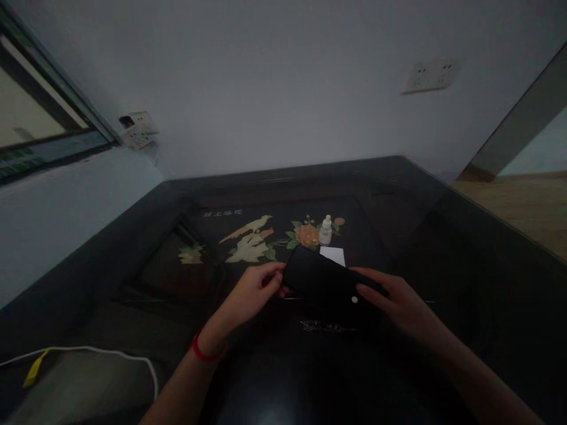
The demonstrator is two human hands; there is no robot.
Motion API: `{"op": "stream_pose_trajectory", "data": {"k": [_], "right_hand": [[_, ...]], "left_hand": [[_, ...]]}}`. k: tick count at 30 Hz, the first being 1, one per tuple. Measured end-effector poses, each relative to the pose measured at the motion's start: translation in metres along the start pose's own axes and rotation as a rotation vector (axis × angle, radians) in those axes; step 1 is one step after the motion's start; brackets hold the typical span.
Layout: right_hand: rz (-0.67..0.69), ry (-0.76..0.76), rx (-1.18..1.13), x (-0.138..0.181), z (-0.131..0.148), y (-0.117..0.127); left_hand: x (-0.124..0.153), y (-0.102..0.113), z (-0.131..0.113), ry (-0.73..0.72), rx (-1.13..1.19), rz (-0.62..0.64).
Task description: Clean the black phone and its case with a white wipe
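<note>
Between my hands is a flat, long black case (316, 273) with a small round white logo near its right end. It is tilted, and its exact kind is hard to make out in the dim light. My left hand (262, 282) pinches the case's left end, fingers curled. On the right end my right hand (386, 295) has its thumb in front and fingers behind. Just beyond the case a white sheet of paper or cloth (333, 255) lies partly hidden by it. Behind that a small dropper-type bottle (325, 233) with a white cap stands upright.
The dark glossy table (186, 195) bears an inlaid bird and flowers. It meets a pale wall (274, 88) with sockets (433, 75). A white cable (101, 351) with a yellow tag runs at the lower left. A window (39, 100) is at the upper left.
</note>
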State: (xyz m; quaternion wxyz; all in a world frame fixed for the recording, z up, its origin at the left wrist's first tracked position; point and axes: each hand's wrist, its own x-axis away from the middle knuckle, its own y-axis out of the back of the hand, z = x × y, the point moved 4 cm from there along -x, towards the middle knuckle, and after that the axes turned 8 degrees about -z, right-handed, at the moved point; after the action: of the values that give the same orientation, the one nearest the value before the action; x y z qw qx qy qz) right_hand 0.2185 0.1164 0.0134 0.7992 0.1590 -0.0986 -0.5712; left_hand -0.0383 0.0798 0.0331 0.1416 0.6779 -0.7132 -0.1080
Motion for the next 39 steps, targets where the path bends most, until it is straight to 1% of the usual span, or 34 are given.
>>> {"op": "stream_pose_trajectory", "data": {"k": [3,6,10,15,18,24,31,35,39], "right_hand": [[0.056,0.017,0.054,0.002,0.005,0.001],[0.089,0.06,0.067,0.003,0.008,0.003],[0.11,0.116,0.091,0.003,0.007,0.006],[0.152,0.176,0.127,0.006,0.008,0.007],[0.165,0.198,0.138,0.007,0.01,0.008],[0.152,0.202,0.154,0.006,0.012,0.009],[0.123,0.146,0.052,0.008,0.014,0.009],[0.103,0.092,-0.004,0.008,0.01,0.008],[0.077,0.081,-0.016,0.007,0.008,0.01]], "left_hand": [[0.003,0.001,-0.004,-0.064,-0.184,0.063],[0.004,0.001,-0.005,-0.106,-0.281,0.115],[0.004,-0.001,0.0,-0.091,-0.265,0.179],[0.006,-0.007,0.002,-0.068,-0.178,0.274],[0.006,-0.009,0.002,-0.063,-0.151,0.303],[0.007,-0.011,0.001,-0.097,-0.21,0.29],[0.005,-0.011,0.001,-0.154,-0.271,0.196],[0.005,-0.012,0.001,-0.165,-0.243,0.196],[0.007,-0.009,-0.002,-0.168,-0.116,0.22]]}}
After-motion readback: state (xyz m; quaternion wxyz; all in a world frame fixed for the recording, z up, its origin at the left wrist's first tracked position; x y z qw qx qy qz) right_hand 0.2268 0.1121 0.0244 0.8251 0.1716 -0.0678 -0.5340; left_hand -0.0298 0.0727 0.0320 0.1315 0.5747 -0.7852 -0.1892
